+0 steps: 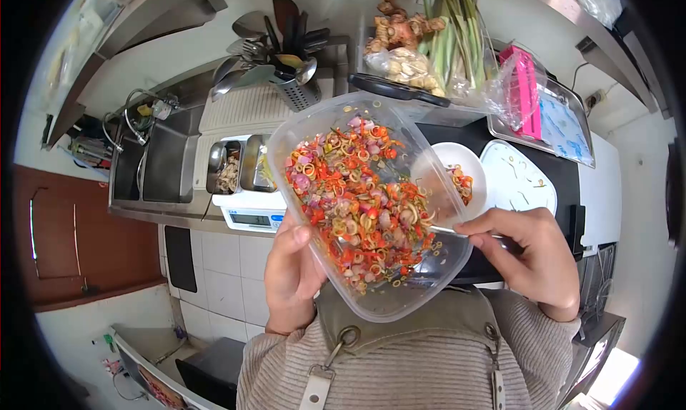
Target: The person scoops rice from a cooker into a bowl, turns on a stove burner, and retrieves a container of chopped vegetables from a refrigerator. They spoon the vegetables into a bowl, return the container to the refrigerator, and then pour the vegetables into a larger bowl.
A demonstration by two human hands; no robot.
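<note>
My left hand [291,270] grips the left side of a clear plastic container [391,311], thumb over its rim. The container is tilted and holds chopped red chili, shallot and thin pale-green rings [364,203]. At its right edge, my right hand [536,260] pinches the thin handle of what looks like a spoon [444,230]; its far end is hidden in the mix. Just behind the container's right side sits a white bowl [471,156] with a little of the same mix. Beside the bowl is a white board [520,168] with small scraps on it.
A digital scale [246,219] carrying metal trays [254,160] stands left of the container. Further left is a sink [171,156]. Behind are a utensil holder [296,94] and a bin of ginger, garlic and lemongrass [457,38]. A metal tray [582,120] lies far right.
</note>
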